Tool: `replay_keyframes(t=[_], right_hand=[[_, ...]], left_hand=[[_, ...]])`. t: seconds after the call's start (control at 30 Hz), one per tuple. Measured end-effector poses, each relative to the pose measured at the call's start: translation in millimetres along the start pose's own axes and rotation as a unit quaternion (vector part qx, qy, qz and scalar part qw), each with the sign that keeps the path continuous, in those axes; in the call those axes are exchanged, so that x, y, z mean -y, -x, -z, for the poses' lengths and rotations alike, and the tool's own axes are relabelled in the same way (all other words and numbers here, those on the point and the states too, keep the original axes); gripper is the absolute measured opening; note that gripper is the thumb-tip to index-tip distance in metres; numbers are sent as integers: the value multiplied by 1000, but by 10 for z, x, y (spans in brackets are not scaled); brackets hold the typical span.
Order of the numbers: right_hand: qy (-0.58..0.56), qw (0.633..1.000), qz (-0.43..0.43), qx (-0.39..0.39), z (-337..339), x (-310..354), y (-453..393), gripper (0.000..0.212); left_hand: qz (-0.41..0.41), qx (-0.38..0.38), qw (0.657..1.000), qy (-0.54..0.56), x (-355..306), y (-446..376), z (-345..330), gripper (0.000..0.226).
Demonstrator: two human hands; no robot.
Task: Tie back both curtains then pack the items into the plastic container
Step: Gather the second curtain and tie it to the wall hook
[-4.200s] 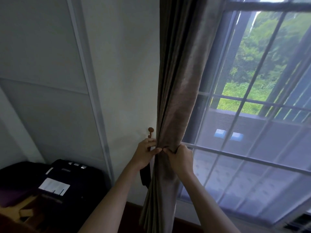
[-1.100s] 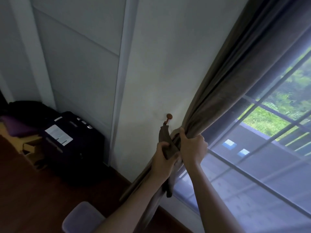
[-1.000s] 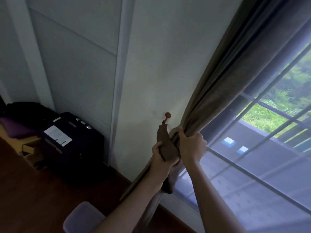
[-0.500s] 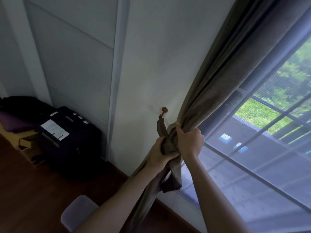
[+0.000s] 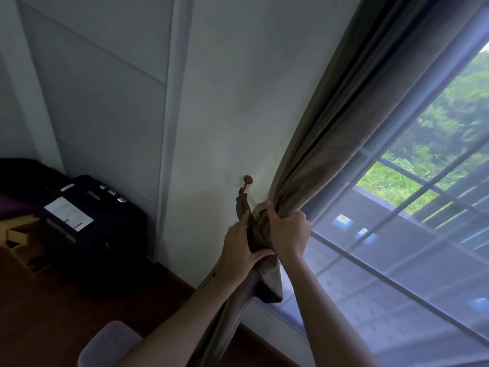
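together, the left hand (image 5: 239, 250) and right hand (image 5: 287, 231) clutch the bunched, heavy brown curtain (image 5: 330, 144) and fabric tieback (image 5: 244, 210) below a round wooden knob (image 5: 248, 180).

Domestic room, likely a bedroom. Indicators: brown curtain (image 5: 330, 144) beside a barred window (image 5: 412, 207), white wall (image 5: 238, 88) with wooden tieback knob (image 5: 248, 179), dark suitcase (image 5: 98, 223), wooden floor (image 5: 53, 313).

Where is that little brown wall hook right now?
The hook sits mid-frame in the head view, on the white wall just left of the gathered curtain, slightly above both hands.
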State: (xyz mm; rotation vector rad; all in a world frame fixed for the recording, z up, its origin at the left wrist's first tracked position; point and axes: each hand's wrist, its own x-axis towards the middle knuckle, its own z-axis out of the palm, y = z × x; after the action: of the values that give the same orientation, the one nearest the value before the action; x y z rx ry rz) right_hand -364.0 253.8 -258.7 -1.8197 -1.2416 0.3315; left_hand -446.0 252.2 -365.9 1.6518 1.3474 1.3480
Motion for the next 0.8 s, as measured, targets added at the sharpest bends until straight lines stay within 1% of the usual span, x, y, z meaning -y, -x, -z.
replay_keyframes(t=[0.13, 0.23, 0.37, 0.47, 0.53, 0.6, 0.63, 0.7, 0.73, 0.77, 0.8], right_hand=[[8, 1000, 12, 19, 62, -12, -19, 35], [4, 1000, 14, 26, 106, -47, -64, 35], [6, 999, 7, 33, 84, -133, -130, 41], [1, 1000, 5, 30, 100, -157, -181, 41], [-3, 999, -3, 49, 120, -195, -244, 39], [-20, 996, -21, 86, 141, -243, -282, 44], [-25, 994, -27, 108, 161, -255, -294, 50], [-13, 984, -30, 176, 249, -254, -334, 55], [-30, 971, -41, 235, 321, -255, -347, 52], [-85, 947, -68, 303, 400, -285, -368, 45], [-191, 909, -111, 353, 485, -329, -379, 39]], left_hand=[[-17, 17, 999, -39, -22, -95, -6, 108], [-17, 48, 998, -22, -32, -167, -37, 108], [-1, 65, 998, 18, -128, -181, -114, 108], [27, 91, 995, 41, -162, -257, -147, 94], [44, 111, 992, 50, -209, -330, -143, 72], [62, 98, 992, 56, -234, -373, -154, 38], [75, 85, 992, 60, -234, -389, -169, 32], [106, 71, 989, 68, -203, -414, -194, 35], [118, 70, 988, 65, -187, -422, -192, 42], [122, 72, 988, 56, -165, -436, -186, 48], [121, 76, 989, 45, -156, -450, -175, 54]])
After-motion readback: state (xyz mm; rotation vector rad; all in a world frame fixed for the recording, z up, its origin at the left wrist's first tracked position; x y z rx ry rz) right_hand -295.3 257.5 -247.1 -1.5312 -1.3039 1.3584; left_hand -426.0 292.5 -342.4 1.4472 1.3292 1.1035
